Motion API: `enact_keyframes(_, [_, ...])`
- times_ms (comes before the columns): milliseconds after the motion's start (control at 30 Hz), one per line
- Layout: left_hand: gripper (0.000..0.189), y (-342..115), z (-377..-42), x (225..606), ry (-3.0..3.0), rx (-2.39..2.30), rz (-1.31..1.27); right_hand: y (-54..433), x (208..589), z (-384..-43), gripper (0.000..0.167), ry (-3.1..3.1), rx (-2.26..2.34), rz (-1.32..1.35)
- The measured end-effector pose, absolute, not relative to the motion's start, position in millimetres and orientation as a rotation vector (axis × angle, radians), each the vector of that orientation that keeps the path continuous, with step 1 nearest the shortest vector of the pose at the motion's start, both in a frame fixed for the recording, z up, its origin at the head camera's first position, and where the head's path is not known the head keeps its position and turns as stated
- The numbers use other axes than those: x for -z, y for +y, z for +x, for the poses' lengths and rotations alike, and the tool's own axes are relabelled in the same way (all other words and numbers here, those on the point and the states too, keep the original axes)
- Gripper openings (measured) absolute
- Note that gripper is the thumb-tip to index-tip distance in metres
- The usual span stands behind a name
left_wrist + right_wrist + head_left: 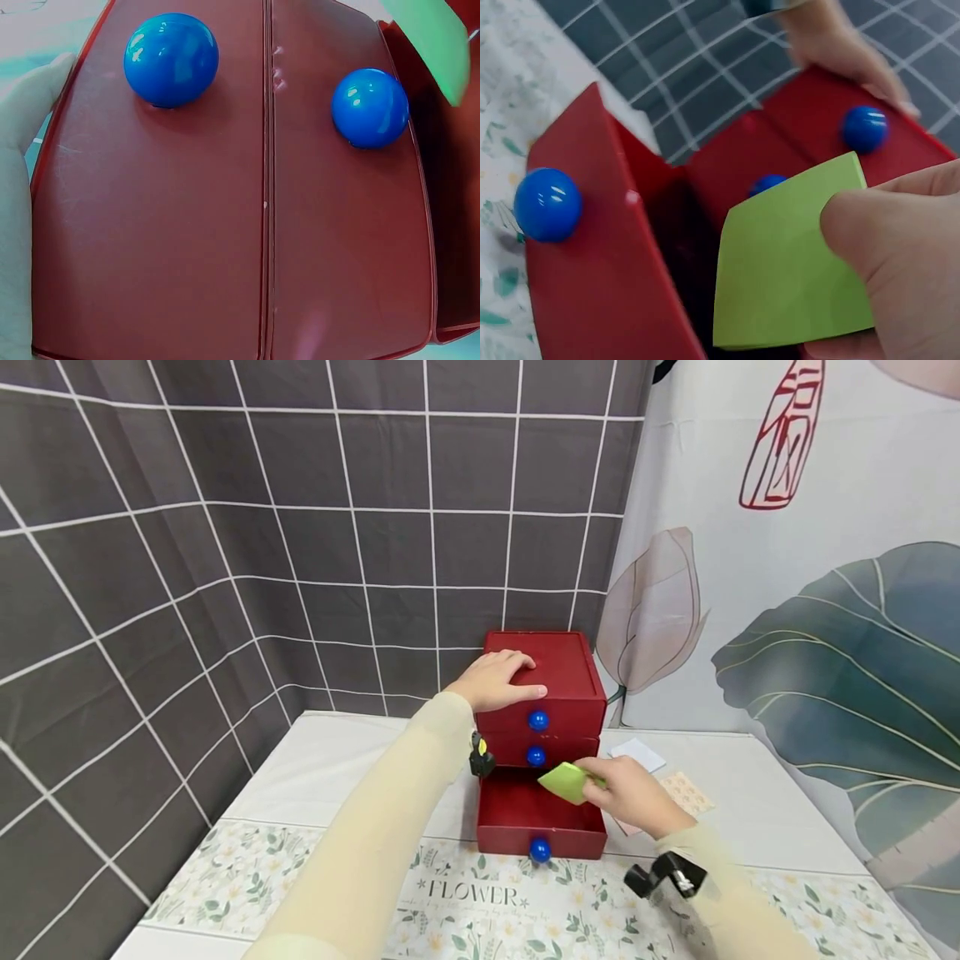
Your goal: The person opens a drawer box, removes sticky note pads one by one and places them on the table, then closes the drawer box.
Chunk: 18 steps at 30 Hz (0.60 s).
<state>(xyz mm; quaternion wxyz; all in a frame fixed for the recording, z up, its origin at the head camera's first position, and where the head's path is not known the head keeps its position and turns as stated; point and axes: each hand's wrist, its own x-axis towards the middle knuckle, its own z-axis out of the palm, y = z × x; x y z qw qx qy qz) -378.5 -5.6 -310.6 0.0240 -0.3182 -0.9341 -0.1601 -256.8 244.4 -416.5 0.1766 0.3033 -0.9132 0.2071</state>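
A dark red drawer cabinet [558, 668] with blue round knobs stands on the table, its bottom drawer [517, 810] pulled out and the two upper ones closed. My left hand [495, 681] rests on the cabinet's top near the left front edge, fingers and thumb spread. Over the pulled-out drawer, my right hand [630, 789] pinches a pad of green sticky notes [787, 262] between thumb and fingers. The pad is tilted, one corner pointing toward the drawer's opening. In the left wrist view, two blue knobs [171, 60] show on the closed fronts.
Right of the cabinet lie a pale blue-white paper pad [637, 754] and a beige patterned sheet [686, 793]. A pinkish piece [628, 828] shows partly under my right hand. A floral cloth [465, 902] runs along the table's front; a grey gridded curtain [390, 552] hangs behind.
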Motion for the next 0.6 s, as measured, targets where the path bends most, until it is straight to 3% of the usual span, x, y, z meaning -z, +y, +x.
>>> enact_keyframes(300, [0.065,-7,-374,307,-2.875,0.502,-0.983,307,414,-230,0.029,-2.334,-0.497,0.611])
enact_keyframes(600, [0.065,-6,-375,311,-2.874,0.504,-0.975,370,416,-212,0.033,-2.621,-0.231,0.249])
